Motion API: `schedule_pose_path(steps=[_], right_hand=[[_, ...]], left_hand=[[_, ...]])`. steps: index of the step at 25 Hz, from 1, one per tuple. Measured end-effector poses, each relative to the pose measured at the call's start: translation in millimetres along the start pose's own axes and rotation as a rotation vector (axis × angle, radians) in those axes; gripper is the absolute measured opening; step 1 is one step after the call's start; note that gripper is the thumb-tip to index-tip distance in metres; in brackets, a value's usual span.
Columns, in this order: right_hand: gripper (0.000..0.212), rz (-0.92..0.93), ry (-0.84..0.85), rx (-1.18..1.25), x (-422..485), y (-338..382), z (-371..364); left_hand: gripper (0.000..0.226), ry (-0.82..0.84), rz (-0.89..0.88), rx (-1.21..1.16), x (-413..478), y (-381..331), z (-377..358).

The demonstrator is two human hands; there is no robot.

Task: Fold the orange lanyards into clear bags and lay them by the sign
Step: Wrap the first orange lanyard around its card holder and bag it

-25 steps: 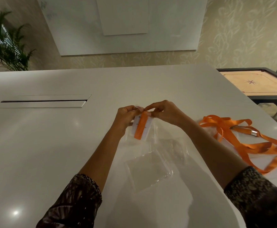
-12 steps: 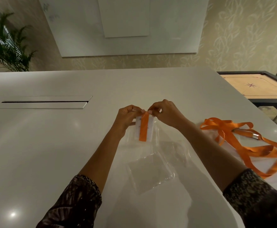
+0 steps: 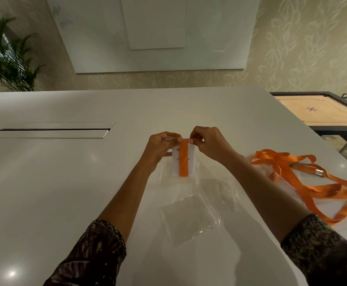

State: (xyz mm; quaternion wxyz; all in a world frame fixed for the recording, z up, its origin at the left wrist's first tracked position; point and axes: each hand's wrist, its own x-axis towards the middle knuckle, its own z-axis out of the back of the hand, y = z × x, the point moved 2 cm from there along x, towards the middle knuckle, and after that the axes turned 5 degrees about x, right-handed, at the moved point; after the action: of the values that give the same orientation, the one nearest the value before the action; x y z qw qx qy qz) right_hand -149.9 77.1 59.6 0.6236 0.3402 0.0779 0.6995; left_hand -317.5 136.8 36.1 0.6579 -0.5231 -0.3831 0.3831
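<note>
So, head view: I'm holding the bagged lanyard (image 3: 184, 162) up btwn both hands, over the table (image 3: 65, 182).
L hand (image 3: 160, 147): fingers curled, I'm pinching its top-left edge.
R hand (image 3: 211, 144): I'm pinching the top-right edge.
Long axis: hanging down, pointing twd me.
Loose lanyards (image 3: 304, 180): lying to my right, nearer R hand.
Sign: not seeing it.
</note>
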Motion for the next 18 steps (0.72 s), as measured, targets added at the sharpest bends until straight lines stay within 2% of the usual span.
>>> schedule_pose_path(steps=[4, 11, 18], right_hand=[[0.013, -0.027, -0.028, 0.047, 0.5, 6.2, -3.6], [0.013, -0.038, 0.086, 0.052, 0.6, 1.7, -2.1], [0.012, 0.012, 0.025, 0.149, -5.5, 3.4, 1.6]], left_hand=[[0.014, 0.005, -0.010, 0.062, 3.1, -1.4, -3.4], [0.004, -0.033, -0.049, 0.166, 6.0, -4.2, -0.7], [0.008, 0.008, -0.060, 0.117, 5.6, -3.6, 2.7]])
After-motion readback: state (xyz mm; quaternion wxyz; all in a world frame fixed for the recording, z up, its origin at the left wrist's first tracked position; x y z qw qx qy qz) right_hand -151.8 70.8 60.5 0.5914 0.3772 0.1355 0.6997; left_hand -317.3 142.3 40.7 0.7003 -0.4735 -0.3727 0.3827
